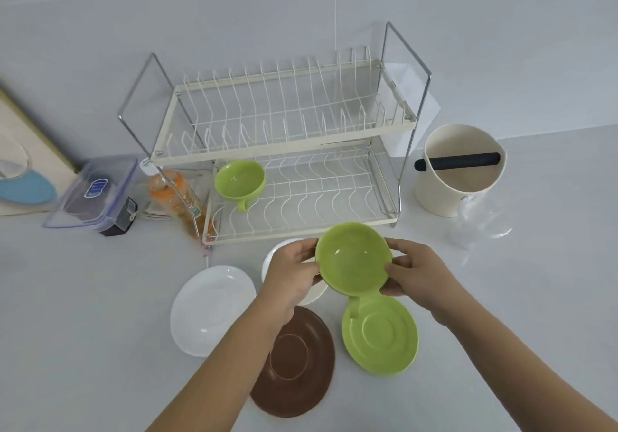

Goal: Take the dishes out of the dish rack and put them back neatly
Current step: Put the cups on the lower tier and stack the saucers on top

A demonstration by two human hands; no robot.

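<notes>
A green cup (352,259) is held above the counter in front of the two-tier wire dish rack (284,151). My left hand (292,274) grips its left rim and my right hand (414,273) grips its right rim. Its handle points down toward me. A second green cup (240,179) sits tilted at the left end of the rack's lower tier. The upper tier holds nothing. On the counter lie a green saucer (381,334), a brown saucer (294,364), a white plate (212,309) and a white dish (272,257) partly hidden behind my left hand.
A cream bucket (458,181) with a black bar stands right of the rack, with a clear glass (481,221) lying in front of it. Left of the rack are an orange bottle (174,197), a clear lidded box (95,192) and a board (26,161).
</notes>
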